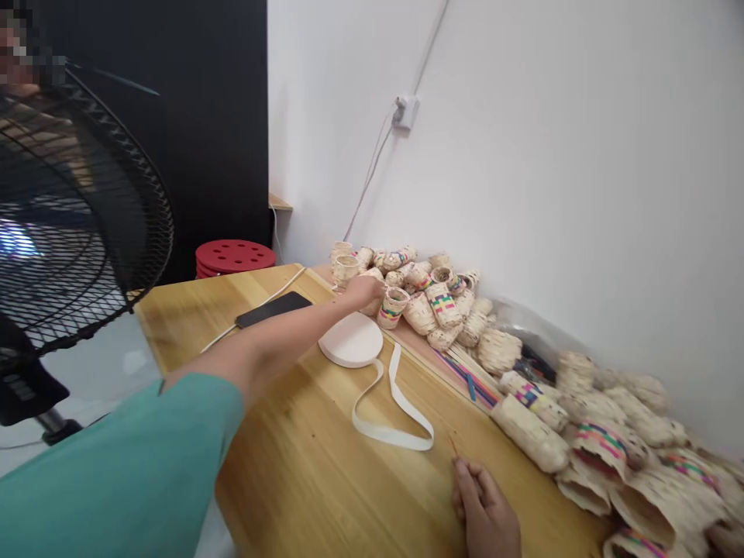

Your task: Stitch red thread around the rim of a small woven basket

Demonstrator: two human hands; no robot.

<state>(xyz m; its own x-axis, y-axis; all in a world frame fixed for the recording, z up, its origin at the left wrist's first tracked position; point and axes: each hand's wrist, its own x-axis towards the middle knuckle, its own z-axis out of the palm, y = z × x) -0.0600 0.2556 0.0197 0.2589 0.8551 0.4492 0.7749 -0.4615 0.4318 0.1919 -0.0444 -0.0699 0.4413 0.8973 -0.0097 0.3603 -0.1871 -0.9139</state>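
My left hand (365, 291) reaches across the table to the far pile, its fingers closed at the rim of a small woven basket (391, 310) with pink, yellow and green bands. The basket stands upright; the fingertips are small and partly hidden. In the near foreground my right hand (487, 508) pinches a thin, pointed brown stick-like piece (454, 447) between thumb and forefinger. Under my left forearm lies a roll of flat white ribbon (352, 341). Its loose end (401, 439) loops over the wood between my two hands.
Many small woven baskets (445, 306) are heaped along the wall, with more (532, 434) at the right. Coloured strips (468, 377) lie beside them. A black phone (273, 308) and white cable rest on the wooden table (302, 473). A fan (87, 225) and red stools (235, 254) stand left; a person is behind the fan.
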